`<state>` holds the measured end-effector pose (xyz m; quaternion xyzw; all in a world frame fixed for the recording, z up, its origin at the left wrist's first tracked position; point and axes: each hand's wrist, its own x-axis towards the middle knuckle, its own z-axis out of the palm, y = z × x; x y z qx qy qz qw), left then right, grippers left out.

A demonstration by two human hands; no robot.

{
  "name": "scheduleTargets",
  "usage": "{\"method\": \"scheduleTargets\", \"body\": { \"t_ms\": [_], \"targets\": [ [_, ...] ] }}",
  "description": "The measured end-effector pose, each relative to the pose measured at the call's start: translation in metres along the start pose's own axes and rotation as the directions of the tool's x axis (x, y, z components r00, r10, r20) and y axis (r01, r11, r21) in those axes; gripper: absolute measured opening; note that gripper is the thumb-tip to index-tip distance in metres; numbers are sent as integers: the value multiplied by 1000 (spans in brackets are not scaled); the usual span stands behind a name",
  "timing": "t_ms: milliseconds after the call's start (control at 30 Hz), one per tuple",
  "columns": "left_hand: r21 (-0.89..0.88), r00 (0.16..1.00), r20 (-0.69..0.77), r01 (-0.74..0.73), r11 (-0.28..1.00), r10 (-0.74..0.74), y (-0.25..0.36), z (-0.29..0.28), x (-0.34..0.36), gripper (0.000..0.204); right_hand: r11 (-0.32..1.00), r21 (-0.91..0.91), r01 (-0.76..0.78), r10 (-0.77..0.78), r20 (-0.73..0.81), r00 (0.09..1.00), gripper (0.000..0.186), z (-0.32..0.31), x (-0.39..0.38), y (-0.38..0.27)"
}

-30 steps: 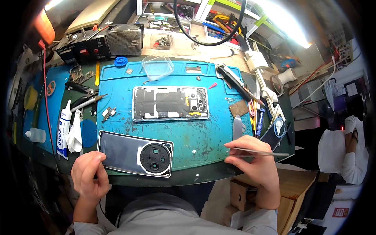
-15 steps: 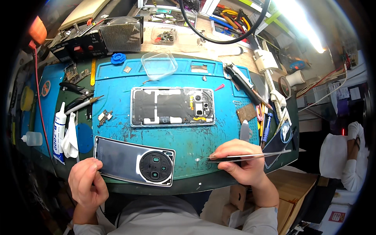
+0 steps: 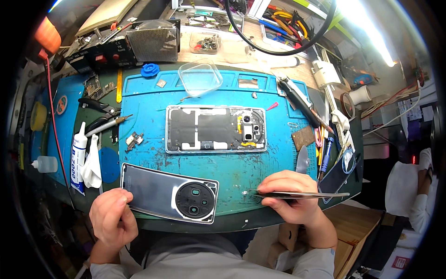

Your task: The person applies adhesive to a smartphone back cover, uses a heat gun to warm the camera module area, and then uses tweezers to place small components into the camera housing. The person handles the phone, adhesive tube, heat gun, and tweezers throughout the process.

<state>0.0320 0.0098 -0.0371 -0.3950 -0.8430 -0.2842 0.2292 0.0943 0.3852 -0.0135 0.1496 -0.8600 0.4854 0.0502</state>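
Observation:
My left hand point(image 3: 111, 216) pinches the left end of a phone back cover point(image 3: 153, 188), its fingers closed at the edge. The cover lies slightly askew near the mat's front edge, with its dark round camera ring at the right. Between thumb and fingers, my right hand point(image 3: 290, 197) grips a thin, flat metal tool point(image 3: 327, 195) that looks like tweezers, seen nearly edge-on. One end points left toward a small shiny spot on the mat; the other sticks out to the right. Beyond both hands sits an opened phone point(image 3: 216, 129), its inside and camera modules exposed.
On the blue mat point(image 3: 153, 104) lie small metal parts point(image 3: 134, 141) and a clear plastic box point(image 3: 200, 78). A glue tube point(image 3: 79, 160), white cloth point(image 3: 92, 162) and pliers point(image 3: 96, 106) are at the left. Screwdrivers point(image 3: 326, 154) and a flat blade point(image 3: 303, 159) lie right.
The whole scene has shifted slightly right in the picture. The metal tool in my right hand has tilted, its outer end now lower. My left hand keeps its hold on the cover.

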Motion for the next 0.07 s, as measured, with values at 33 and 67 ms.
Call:
{"method": "scheduleTargets", "body": {
  "t_ms": [33,67],
  "targets": [
    [0,1000,7,-7,1000,7,0,0,2,38,1000,13,-3,3,-6,1000,21,0,0,0],
    [0,1000,15,-15,1000,15,0,0,3,37,1000,26,-5,6,-13,1000,21,0,0,0]
  ]
}}
